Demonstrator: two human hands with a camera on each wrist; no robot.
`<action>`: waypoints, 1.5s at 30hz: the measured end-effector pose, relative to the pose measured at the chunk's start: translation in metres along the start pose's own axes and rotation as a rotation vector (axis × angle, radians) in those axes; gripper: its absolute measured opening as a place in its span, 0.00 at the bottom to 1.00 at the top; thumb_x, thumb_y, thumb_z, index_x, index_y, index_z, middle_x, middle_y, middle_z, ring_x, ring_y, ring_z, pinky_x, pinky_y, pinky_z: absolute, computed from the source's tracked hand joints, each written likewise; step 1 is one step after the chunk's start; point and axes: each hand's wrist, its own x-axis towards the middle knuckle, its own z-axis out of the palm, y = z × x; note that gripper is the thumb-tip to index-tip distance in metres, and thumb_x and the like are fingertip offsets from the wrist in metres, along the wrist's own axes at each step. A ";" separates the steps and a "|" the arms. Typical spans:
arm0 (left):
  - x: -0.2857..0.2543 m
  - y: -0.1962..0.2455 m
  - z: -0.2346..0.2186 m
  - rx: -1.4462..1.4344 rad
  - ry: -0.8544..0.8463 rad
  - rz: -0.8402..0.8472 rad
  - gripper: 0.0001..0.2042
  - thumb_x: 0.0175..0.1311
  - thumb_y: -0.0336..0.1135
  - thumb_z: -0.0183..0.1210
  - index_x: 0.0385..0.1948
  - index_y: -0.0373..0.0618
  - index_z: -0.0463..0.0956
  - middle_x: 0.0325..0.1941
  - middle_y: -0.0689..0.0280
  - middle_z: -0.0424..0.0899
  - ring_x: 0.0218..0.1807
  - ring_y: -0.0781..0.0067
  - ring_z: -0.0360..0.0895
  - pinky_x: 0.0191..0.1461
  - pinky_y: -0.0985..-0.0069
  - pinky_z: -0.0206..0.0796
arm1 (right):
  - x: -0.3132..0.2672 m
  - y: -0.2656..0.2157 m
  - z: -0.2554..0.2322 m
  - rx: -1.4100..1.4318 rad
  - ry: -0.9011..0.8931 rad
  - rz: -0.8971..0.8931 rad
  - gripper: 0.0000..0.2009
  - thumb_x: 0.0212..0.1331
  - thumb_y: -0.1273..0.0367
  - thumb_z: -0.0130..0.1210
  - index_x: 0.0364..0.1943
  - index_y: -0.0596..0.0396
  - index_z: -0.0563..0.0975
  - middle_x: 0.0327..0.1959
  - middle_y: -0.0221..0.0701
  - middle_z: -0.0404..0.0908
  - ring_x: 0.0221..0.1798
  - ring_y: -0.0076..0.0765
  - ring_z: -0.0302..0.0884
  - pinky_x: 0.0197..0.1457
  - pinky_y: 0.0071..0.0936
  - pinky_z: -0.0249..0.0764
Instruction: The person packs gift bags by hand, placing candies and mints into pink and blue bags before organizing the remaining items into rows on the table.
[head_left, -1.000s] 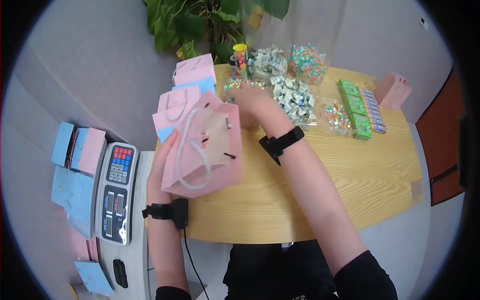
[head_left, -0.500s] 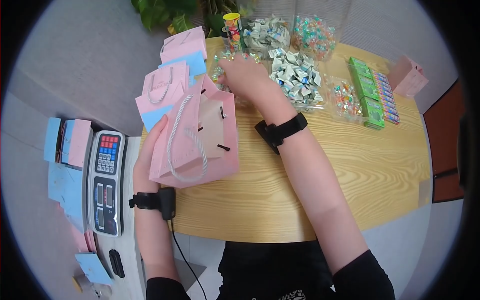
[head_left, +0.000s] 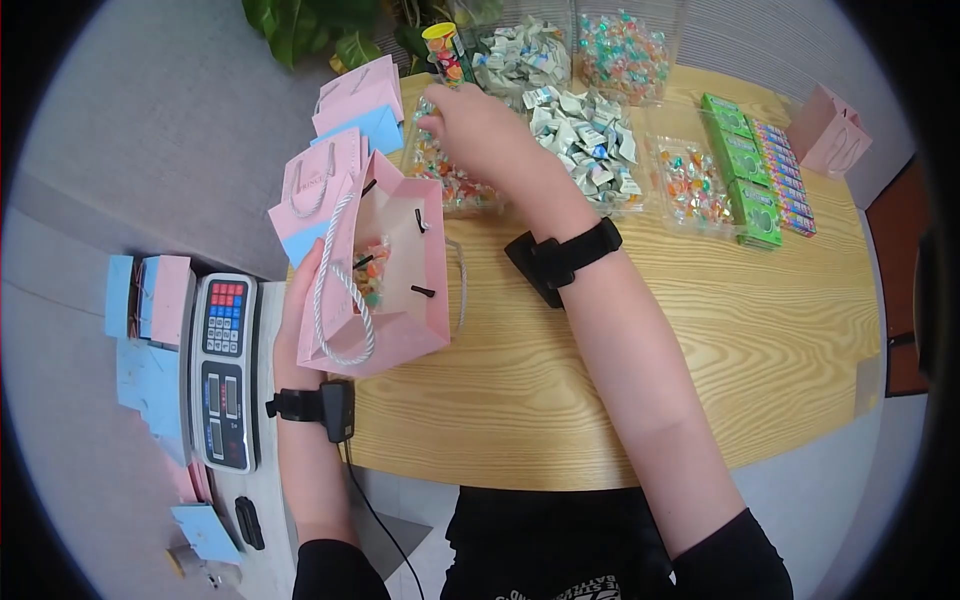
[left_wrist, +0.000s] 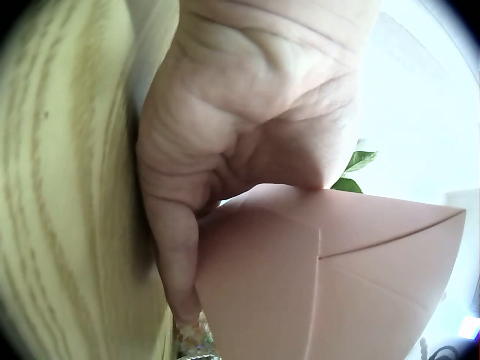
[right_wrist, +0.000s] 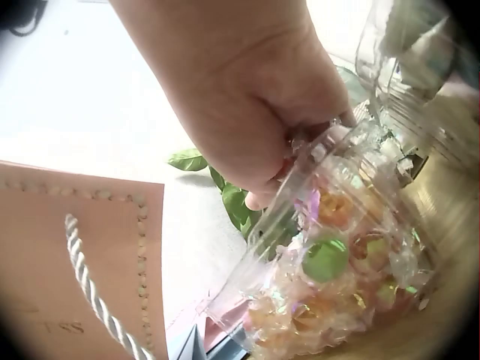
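Note:
My left hand (head_left: 303, 305) grips the side of an upright pink paper bag (head_left: 405, 325) with white rope handles, its mouth facing up. Wrapped candies (head_left: 374, 268) lie inside it. In the left wrist view the thumb and fingers of my left hand (left_wrist: 247, 112) lie around the bag (left_wrist: 262, 277). My right hand (head_left: 480, 130) reaches over the far end of a clear tray of shiny wrapped candies (head_left: 455, 188). In the right wrist view, curled fingers of my right hand (right_wrist: 247, 97) hold bits of clear wrapper at the tray's rim; some fingertips are hidden.
Trays of white-wrapped candies (head_left: 580, 140) and colourful candies (head_left: 692, 185), green boxes (head_left: 745, 170) and another pink bag (head_left: 828, 130) line the table's back. More bags (head_left: 325, 180) stand left. A scale (head_left: 225, 370) stands beside the table.
The bag has tipped more upright, showing candies inside. My right hand has shifted left and toward the back over the tray. The camera view has shifted too.

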 end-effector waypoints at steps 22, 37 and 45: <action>0.020 -0.002 -0.017 -0.174 -0.273 -0.055 0.23 0.72 0.48 0.48 0.59 0.38 0.68 0.54 0.56 0.79 0.52 0.66 0.80 0.54 0.70 0.74 | -0.010 -0.080 -0.107 0.147 -0.508 -0.191 0.13 0.62 0.63 0.55 0.41 0.59 0.78 0.29 0.42 0.80 0.33 0.40 0.78 0.37 0.36 0.72; 0.012 -0.002 -0.001 -0.020 -0.109 0.013 0.20 0.71 0.46 0.51 0.56 0.42 0.71 0.50 0.62 0.81 0.48 0.71 0.80 0.50 0.73 0.75 | -0.037 -0.094 -0.065 -0.175 -0.338 -0.307 0.11 0.46 0.70 0.65 0.35 0.56 0.80 0.29 0.37 0.82 0.37 0.45 0.81 0.37 0.38 0.76; 0.018 -0.007 -0.009 -0.072 -0.107 0.050 0.19 0.71 0.45 0.52 0.55 0.42 0.72 0.49 0.63 0.82 0.47 0.72 0.81 0.47 0.74 0.76 | -0.032 -0.120 -0.079 -0.007 -0.672 -0.123 0.22 0.44 0.74 0.65 0.50 0.53 0.79 0.41 0.41 0.83 0.43 0.49 0.81 0.43 0.38 0.77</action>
